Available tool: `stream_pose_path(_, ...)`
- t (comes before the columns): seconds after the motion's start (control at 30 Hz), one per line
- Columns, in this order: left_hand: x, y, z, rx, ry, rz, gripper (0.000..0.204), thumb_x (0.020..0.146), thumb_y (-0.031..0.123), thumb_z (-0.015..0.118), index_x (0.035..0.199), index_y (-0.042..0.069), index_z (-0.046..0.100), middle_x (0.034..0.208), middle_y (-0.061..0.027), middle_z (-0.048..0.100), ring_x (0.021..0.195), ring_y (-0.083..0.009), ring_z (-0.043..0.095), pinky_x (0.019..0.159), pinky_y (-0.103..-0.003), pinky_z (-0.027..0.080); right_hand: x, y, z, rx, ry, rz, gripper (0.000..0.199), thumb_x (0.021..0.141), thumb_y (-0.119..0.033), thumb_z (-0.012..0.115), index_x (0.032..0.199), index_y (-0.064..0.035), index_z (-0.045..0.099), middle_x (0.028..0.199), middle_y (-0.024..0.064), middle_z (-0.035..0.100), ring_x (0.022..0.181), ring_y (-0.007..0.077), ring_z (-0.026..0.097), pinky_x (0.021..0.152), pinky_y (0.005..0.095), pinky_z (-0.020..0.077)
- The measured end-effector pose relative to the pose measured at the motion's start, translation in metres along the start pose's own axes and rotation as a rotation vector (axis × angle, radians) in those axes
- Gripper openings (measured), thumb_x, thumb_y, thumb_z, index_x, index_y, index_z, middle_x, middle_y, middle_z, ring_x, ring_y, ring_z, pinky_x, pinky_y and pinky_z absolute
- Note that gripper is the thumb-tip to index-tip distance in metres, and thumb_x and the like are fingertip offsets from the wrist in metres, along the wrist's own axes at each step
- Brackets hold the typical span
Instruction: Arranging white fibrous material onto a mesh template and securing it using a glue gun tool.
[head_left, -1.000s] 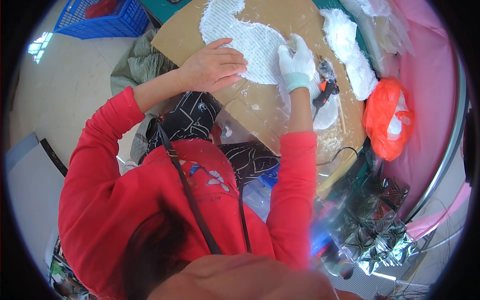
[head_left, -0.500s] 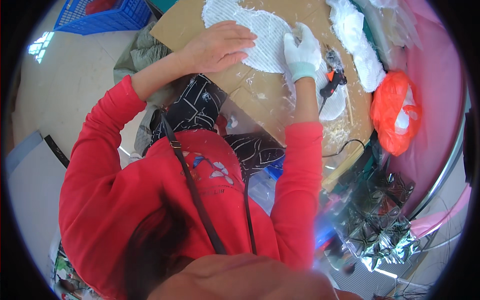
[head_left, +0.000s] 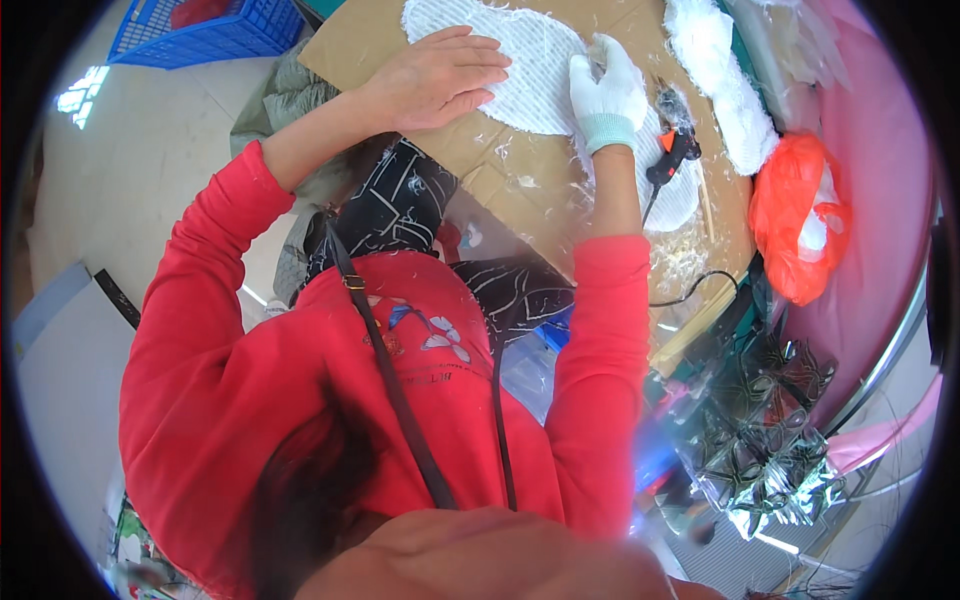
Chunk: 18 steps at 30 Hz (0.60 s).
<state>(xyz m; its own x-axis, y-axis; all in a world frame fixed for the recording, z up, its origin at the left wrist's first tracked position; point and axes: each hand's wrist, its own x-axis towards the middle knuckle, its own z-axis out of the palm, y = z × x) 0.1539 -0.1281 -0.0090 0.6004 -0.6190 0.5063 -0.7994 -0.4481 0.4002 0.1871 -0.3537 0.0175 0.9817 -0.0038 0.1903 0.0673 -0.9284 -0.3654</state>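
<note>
A white ribbed cloth piece with a curved, frayed outline lies on brown cardboard. My bare left hand rests flat on its left part, fingers stretched out together and thumb apart. At the cloth's right end is my right hand in a white knit glove. Its thumb and fingers curve with a gap between them, in which something greyish shows that I cannot make out. Right of the glove, a black glue gun with an orange trigger lies on another white cloth piece.
Fluffy white material runs along the cardboard's right side. Beside it are a red plastic bag and clear plastic film. A black cable crosses the near right edge. A blue crate stands at far left; loose fibres lie scattered.
The cloth has shifted slightly up and left in the picture. My left hand has slid a little left along it; the gloved hand keeps nearly the same pose, slightly higher.
</note>
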Motion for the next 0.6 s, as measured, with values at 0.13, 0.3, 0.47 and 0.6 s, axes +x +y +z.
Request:
stream_pose_path(0.13, -0.0004, 0.0013, -0.0009, 0.017, 0.003, -0.009, 0.025, 0.081, 0.016, 0.058, 0.103, 0.004, 0.058, 0.115, -0.0074, 0.056, 0.114, -0.0249, 0.048, 0.099, -0.043, 0.033, 0.0002, -0.0013, -0.0003, -0.005, 0.004, 0.000, 0.039, 0.076, -0.032, 0.057, 0.110, -0.0136, 0.057, 0.102, 0.0046, 0.063, 0.098, 0.0226, 0.056, 0.087, 0.0342, 0.0422)
stream_pose_path(0.3, -0.0005, 0.0018, -0.0004, 0.048, 0.020, -0.002, 0.024, 0.080, 0.016, 0.059, 0.102, 0.005, 0.060, 0.114, -0.0067, 0.057, 0.113, -0.0239, 0.049, 0.098, -0.042, 0.034, -0.0022, -0.0010, -0.0007, 0.001, 0.011, -0.014, 0.038, 0.076, -0.031, 0.058, 0.110, -0.0128, 0.057, 0.099, 0.0053, 0.063, 0.095, 0.0227, 0.057, 0.086, 0.0343, 0.0429)
stream_pose_path(0.47, 0.0020, 0.0044, -0.0004, 0.073, 0.036, -0.025, 0.022, 0.082, 0.021, 0.057, 0.099, 0.009, 0.061, 0.107, -0.0044, 0.059, 0.109, -0.0196, 0.050, 0.099, -0.039, 0.032, -0.0037, 0.0017, 0.0009, -0.004, 0.029, -0.034, 0.038, 0.075, -0.030, 0.058, 0.109, -0.0126, 0.058, 0.097, 0.0057, 0.064, 0.092, 0.0228, 0.057, 0.084, 0.0345, 0.0435)
stream_pose_path(0.6, 0.0081, 0.0068, -0.0015, 0.045, 0.040, -0.020, 0.025, 0.078, 0.016, 0.060, 0.101, 0.006, 0.060, 0.111, -0.0060, 0.058, 0.109, -0.0231, 0.050, 0.096, -0.041, 0.036, -0.0044, 0.0002, 0.0028, -0.003, 0.046, -0.040, 0.035, 0.074, -0.027, 0.059, 0.106, -0.0112, 0.058, 0.095, 0.0074, 0.063, 0.092, 0.0251, 0.056, 0.083, 0.0364, 0.0428)
